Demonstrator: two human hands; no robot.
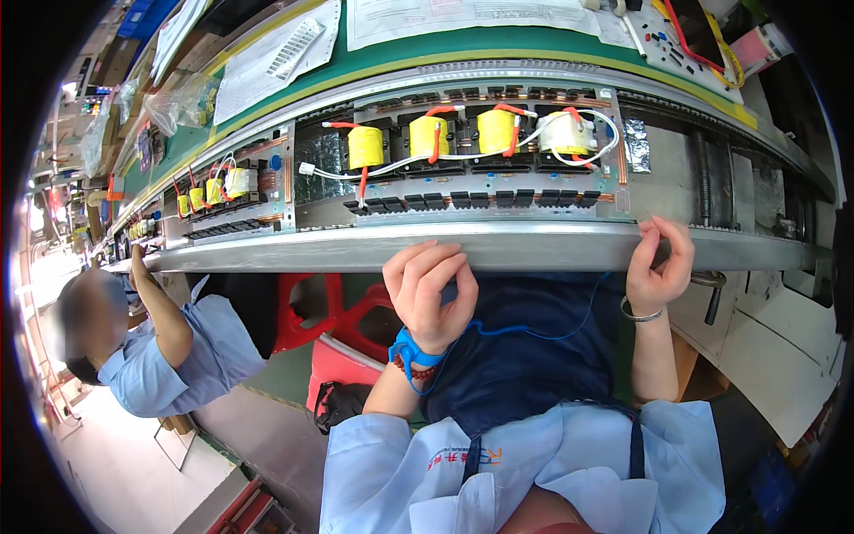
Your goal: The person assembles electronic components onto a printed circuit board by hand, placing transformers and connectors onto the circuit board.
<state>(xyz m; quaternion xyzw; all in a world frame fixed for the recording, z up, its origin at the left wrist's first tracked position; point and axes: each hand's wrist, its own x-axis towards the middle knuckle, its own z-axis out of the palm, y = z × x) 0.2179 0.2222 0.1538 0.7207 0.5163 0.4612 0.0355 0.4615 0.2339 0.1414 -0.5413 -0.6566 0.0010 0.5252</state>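
A green circuit board (409, 189) lies in the conveyor, in front of me. It bears yellow-wrapped transformers (365, 147) with red leads, one white-wrapped transformer (567, 133), a white cable (414, 160) and a row of black components (463, 199). My left hand (431, 294), with a blue wrist strap (414, 351), rests its curled fingers against the metal front rail (534, 245), below the board. Farther right, my right hand (660, 267) is at the same rail, thumb and index finger bent together. Nothing shows in either hand.
Another board (222, 200) sits farther left on the conveyor. A co-worker (178, 347) sits at the left, one arm at the rail. Papers (480, 18) and a plastic bag (182, 105) lie on the green bench behind. A crank handle (712, 294) hangs beneath the rail at right.
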